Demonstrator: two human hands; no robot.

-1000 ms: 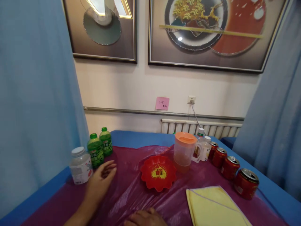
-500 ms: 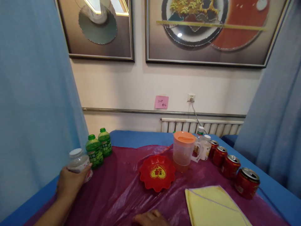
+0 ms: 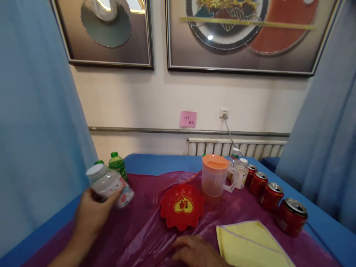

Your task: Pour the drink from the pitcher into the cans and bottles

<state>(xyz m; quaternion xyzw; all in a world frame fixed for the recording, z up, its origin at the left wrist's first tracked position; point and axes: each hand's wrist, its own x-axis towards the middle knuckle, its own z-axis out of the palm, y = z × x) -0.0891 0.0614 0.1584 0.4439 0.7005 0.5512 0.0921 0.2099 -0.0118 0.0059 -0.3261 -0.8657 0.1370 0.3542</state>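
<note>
My left hand (image 3: 93,213) is wrapped round a clear plastic bottle (image 3: 109,185) with a white cap and a pink-patterned label. The bottle leans, its cap toward the upper left, and hides part of two green drink bottles (image 3: 118,165) behind it. Low in the middle, my right hand (image 3: 198,251) is palm down with its fingers loosely stretched out, holding nothing. It is between a red scalloped plate (image 3: 169,218) with a yellow heart design and a folded yellow cloth (image 3: 253,243).
A pitcher (image 3: 213,185) with an orange lid and brownish liquid stands behind the plate. Several red cans (image 3: 292,218) line the right side, below a white-capped bottle (image 3: 241,174). A purple plastic sheet (image 3: 139,230) covers the blue table (image 3: 155,160). Blue curtains (image 3: 36,122) hang at both sides.
My left hand has lifted the clear bottle and moved it rightward, tilting it in front of the green bottles. My right hand has come further into view and moved right, nearer the yellow cloth.
</note>
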